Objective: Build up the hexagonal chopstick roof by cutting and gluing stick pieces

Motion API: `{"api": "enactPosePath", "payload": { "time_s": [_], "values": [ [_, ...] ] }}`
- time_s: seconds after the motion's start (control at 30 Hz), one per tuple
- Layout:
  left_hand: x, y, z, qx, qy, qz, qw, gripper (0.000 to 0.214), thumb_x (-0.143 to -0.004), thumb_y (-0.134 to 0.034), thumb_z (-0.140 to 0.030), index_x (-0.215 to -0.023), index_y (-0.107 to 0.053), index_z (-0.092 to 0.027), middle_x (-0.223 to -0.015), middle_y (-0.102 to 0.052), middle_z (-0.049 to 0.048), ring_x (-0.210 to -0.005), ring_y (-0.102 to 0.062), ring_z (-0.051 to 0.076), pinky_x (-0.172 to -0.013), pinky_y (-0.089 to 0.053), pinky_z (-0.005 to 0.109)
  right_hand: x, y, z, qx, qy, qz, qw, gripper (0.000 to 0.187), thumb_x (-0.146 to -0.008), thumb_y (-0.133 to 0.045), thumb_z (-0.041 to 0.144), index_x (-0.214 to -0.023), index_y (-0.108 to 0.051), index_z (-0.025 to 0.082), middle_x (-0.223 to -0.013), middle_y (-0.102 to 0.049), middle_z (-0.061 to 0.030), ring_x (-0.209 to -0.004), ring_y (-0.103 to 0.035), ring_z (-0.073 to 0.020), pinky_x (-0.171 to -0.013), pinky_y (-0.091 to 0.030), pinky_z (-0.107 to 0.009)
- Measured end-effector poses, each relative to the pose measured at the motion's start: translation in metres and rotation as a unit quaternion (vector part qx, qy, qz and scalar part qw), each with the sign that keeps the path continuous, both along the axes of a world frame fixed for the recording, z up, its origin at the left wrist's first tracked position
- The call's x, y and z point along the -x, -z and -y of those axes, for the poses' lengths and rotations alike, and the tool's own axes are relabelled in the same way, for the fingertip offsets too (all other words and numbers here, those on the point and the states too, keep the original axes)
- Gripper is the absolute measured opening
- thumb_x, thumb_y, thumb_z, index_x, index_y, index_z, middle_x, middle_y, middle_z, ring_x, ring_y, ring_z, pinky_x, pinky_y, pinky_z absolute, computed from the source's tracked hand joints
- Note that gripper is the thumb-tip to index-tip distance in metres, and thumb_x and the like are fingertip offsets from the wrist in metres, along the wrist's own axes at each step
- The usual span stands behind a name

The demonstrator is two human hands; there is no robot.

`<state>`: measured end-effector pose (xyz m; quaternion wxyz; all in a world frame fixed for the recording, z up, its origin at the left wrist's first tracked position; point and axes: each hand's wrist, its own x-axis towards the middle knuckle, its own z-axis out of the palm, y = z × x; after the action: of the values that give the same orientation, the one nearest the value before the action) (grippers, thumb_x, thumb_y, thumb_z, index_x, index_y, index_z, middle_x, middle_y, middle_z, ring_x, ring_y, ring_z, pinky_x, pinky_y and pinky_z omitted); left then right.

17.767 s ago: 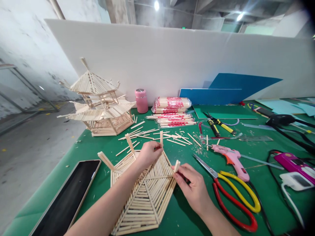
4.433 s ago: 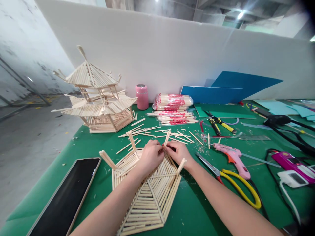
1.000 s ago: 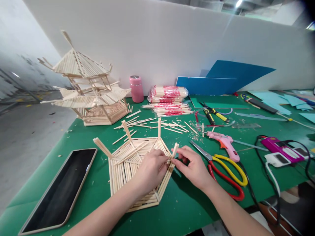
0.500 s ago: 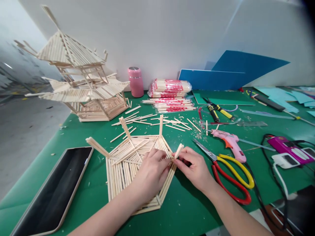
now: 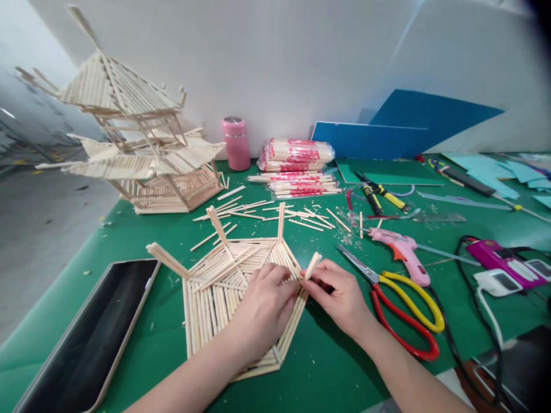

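Observation:
A six-sided base made of wooden chopsticks (image 5: 206, 310) lies flat on the green table, with short chopstick posts (image 5: 218, 225) standing at several corners. My right hand (image 5: 340, 292) pinches the foot of another short chopstick post (image 5: 313, 266) at the base's right corner, thumb and forefinger closed on it. Lying across the base, my left hand (image 5: 267, 304) has its fingers curled and its fingertips pressed together at the foot of that same post. Two loose chopstick lengths (image 5: 228, 268) rest on the base's far left part.
Scissors (image 5: 379, 281) and a pink glue gun (image 5: 400, 246) lie to the right, beside a purple power strip (image 5: 508, 261). A phone (image 5: 90, 332) is at left. Behind are a chopstick pavilion (image 5: 146, 149), cut sticks (image 5: 253, 212), wrapped chopsticks (image 5: 297, 155), a pink bottle (image 5: 236, 144) and pliers (image 5: 381, 195).
The view has shifted very slightly, so the base and pavilion sit a little further left. Both hands keep their hold at the right corner post.

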<state>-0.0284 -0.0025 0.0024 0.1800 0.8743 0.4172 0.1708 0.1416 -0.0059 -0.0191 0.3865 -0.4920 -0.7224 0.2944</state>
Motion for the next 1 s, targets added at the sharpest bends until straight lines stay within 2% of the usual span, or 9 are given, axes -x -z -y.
{"api": "enactPosePath", "payload": {
  "time_s": [0.37,0.47,0.53,0.6,0.77,0.87,1.0],
  "values": [
    [0.0,-0.001,0.0,-0.001,0.0,0.003,1.0,0.023,-0.082,-0.038,-0.013,-0.089,-0.06,-0.018,-0.089,-0.055,0.0075,-0.087,-0.046,0.021,-0.078,-0.041,0.037,0.001,0.0,0.0,-0.004,0.003,0.0,1.0,0.015,-0.08,-0.051,0.024,-0.081,-0.065,0.018,-0.073,-0.055,-0.0033,-0.063,-0.051,-0.0133,-0.056,-0.042,-0.024],
    [0.0,-0.002,0.0,-0.005,-0.005,0.01,1.0,0.023,-0.08,-0.039,-0.012,-0.086,-0.06,-0.017,-0.089,-0.056,0.0076,-0.087,-0.048,0.021,-0.078,-0.041,0.037,-0.001,-0.003,0.004,-0.005,0.015,-0.005,1.0,0.021,-0.078,-0.055,0.027,-0.095,-0.063,0.018,-0.068,-0.05,-0.0005,-0.058,-0.047,-0.0121,-0.053,-0.041,-0.024],
    [0.0,-0.002,-0.001,-0.003,-0.008,0.02,1.0,0.024,-0.08,-0.039,-0.012,-0.089,-0.061,-0.017,-0.09,-0.057,0.008,-0.086,-0.049,0.021,-0.077,-0.042,0.037,-0.005,-0.006,0.008,-0.001,0.032,-0.036,0.999,0.03,-0.078,-0.053,0.027,-0.106,-0.058,0.018,-0.072,-0.05,-0.001,-0.06,-0.048,-0.0123,-0.054,-0.042,-0.024],
    [0.001,-0.004,-0.002,0.0,-0.011,0.034,0.999,0.024,-0.079,-0.041,-0.012,-0.091,-0.061,-0.016,-0.09,-0.058,0.0084,-0.086,-0.051,0.021,-0.077,-0.043,0.036,-0.009,-0.008,0.012,0.004,0.061,-0.076,0.995,0.03,-0.082,-0.048,0.026,-0.11,-0.055,0.018,-0.078,-0.053,-0.0027,-0.064,-0.05,-0.0131,-0.058,-0.044,-0.025],
    [-0.002,-0.014,-0.009,0.011,-0.035,0.056,0.998,0.022,-0.075,-0.049,-0.015,-0.091,-0.064,-0.014,-0.088,-0.061,0.009,-0.082,-0.055,0.021,-0.074,-0.044,0.034,-0.016,-0.006,0.018,-0.007,0.132,-0.099,0.986,0.024,-0.084,-0.044,0.025,-0.102,-0.06,0.019,-0.078,-0.058,-0.0031,-0.067,-0.054,-0.0141,-0.062,-0.045,-0.026],
    [-0.009,-0.018,-0.014,0.023,-0.029,0.063,0.997,0.016,-0.072,-0.054,-0.018,-0.083,-0.066,-0.015,-0.084,-0.062,0.0075,-0.079,-0.056,0.02,-0.071,-0.044,0.032,-0.015,-0.005,0.018,-0.026,0.145,-0.097,0.984,0.024,-0.084,-0.045,0.025,-0.101,-0.06,0.019,-0.078,-0.06,-0.0032,-0.066,-0.055,-0.0144,-0.062,-0.046,-0.027],
    [-0.018,-0.016,-0.021,0.042,-0.018,0.083,0.995,0.011,-0.072,-0.057,-0.021,-0.069,-0.066,-0.017,-0.074,-0.061,0.0044,-0.073,-0.056,0.018,-0.067,-0.043,0.029,-0.014,-0.006,0.018,-0.036,0.142,-0.096,0.984,0.024,-0.085,-0.044,0.025,-0.101,-0.061,0.02,-0.075,-0.06,-0.0033,-0.065,-0.054,-0.015,-0.062,-0.046,-0.028]
  ]
}}
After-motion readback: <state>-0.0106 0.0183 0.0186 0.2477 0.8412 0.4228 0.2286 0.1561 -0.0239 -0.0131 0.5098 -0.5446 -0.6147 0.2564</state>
